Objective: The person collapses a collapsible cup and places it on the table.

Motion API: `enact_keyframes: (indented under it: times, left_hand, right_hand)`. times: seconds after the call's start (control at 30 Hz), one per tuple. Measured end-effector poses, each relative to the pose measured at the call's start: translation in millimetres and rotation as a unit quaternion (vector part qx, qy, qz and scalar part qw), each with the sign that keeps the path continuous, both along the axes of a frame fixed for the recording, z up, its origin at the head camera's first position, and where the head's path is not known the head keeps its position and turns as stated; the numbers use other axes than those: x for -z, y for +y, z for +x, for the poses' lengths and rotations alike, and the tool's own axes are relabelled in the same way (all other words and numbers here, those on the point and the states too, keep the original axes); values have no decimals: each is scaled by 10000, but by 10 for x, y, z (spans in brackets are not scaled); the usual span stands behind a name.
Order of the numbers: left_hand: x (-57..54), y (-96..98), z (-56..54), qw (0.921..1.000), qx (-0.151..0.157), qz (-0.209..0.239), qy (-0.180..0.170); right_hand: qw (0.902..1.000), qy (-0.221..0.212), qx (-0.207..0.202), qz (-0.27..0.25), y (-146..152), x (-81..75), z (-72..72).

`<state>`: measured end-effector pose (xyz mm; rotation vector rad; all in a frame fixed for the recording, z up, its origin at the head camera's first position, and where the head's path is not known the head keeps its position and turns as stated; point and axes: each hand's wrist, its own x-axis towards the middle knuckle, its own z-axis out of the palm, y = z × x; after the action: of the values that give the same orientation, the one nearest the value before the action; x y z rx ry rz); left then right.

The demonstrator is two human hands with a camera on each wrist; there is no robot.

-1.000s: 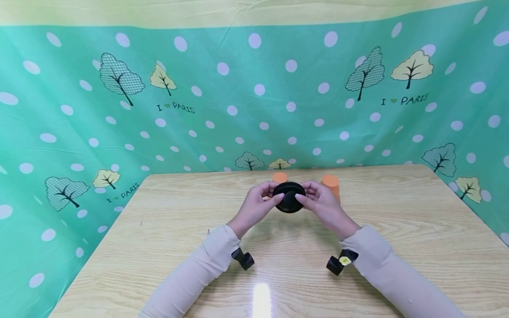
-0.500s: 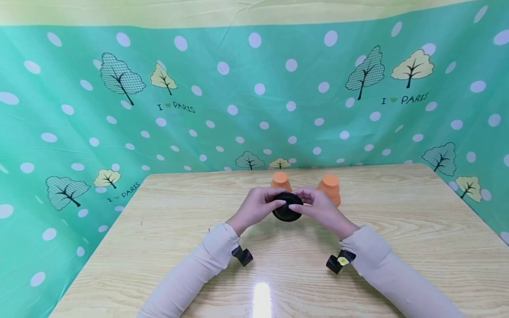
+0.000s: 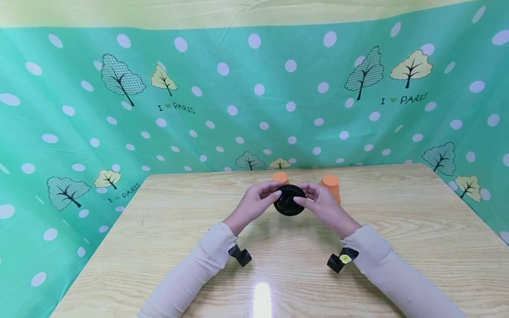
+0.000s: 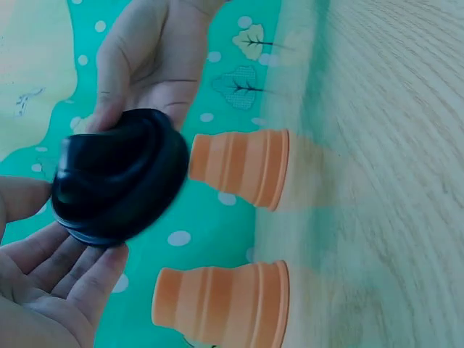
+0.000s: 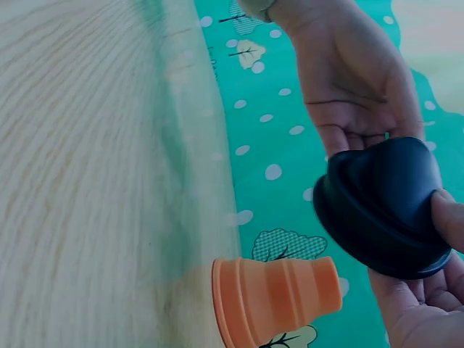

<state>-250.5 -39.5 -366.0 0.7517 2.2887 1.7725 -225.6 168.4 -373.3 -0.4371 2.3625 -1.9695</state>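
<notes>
Head view, left hand [image 3: 253,202] facing right hand [image 3: 326,206], black object [image 3: 289,209] pinched

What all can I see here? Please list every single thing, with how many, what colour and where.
Black, round, ridged object: 1, black, between the two hands, off the table; material unclear
Orange, tapering, stepped cups, left one and right one: 2, orange, upside down on the table beyond the hands
Wood-grain table: 1, light tan, under everything
Printed cloth backdrop: 1, green with white dots, trees and "I PARIS" lettering, pale yellow along the top, behind the table
Black wrist-worn devices: 2, black, one per wrist
Long sleeves: 2, pale beige, on the arms
Left hand: 1, bare, gripping the object
Right hand: 1, bare, gripping the object
</notes>
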Motion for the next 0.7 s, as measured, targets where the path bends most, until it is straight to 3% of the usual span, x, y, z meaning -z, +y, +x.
enact_keyframes:
  times: [0.17,0.7]
  left_hand:
    - [22,7,11,9992,113,260,-291]
    - [7,65,34,9999,-80,90,33]
  right_hand:
    - [9986,-32,181,-505,24,-19,8]
    - [9979,95,179,-614,12,20,1]
